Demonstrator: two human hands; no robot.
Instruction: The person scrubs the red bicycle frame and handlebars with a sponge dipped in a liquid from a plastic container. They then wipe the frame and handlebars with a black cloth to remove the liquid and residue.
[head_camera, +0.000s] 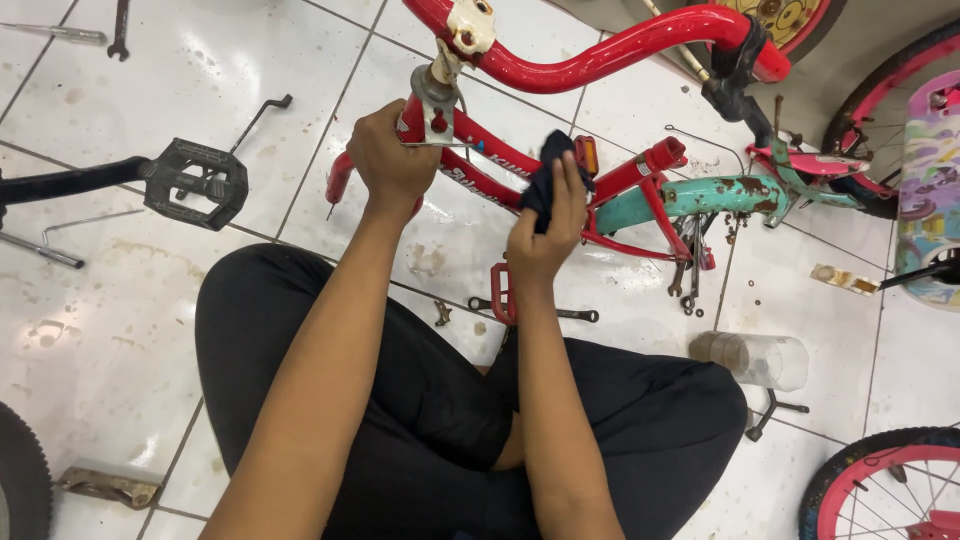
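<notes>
- Floor (200, 60) of white tiles carries everything, stained in places and strewn with parts from edge to edge.
- Legs in black trousers (400, 400) are crossed on the tiles at the near edge, where the person sits.
- Red bicycle frame (500, 165) lies on its side across the middle of the floor, just beyond the knees; its red handlebar (620, 45) arches over it toward the far edge.
- Beside it on the right, a turquoise frame (720, 195), rusted in patches, lies touching the red one.
- Pink-rimmed wheel (880, 480) sits in the near right corner, and another wheel (880, 100) stands at the far right edge.
- Left hand (390, 160) is wrapped around the red frame just under the head tube, fingers (375, 120) curled tight over the tube.
- Right hand (545, 225) presses a dark cloth (548, 170) against the middle of the frame's tube; its fingers (572, 190) lie close together, flat on the cloth, which bunches up above them.
- Black pedal (195, 183) on its crank arm lies toward the left edge, well apart from the hands.
- Clear plastic jar (755, 358) lies on its side near the right knee.
- Wrench (575, 314) rests on the tiles just beyond the knees, under the red frame.
- Small bent rod (262, 110) lies near the pedal, toward the far left.
- Loose nuts and washers (440, 315) are scattered between the frame and the legs.
</notes>
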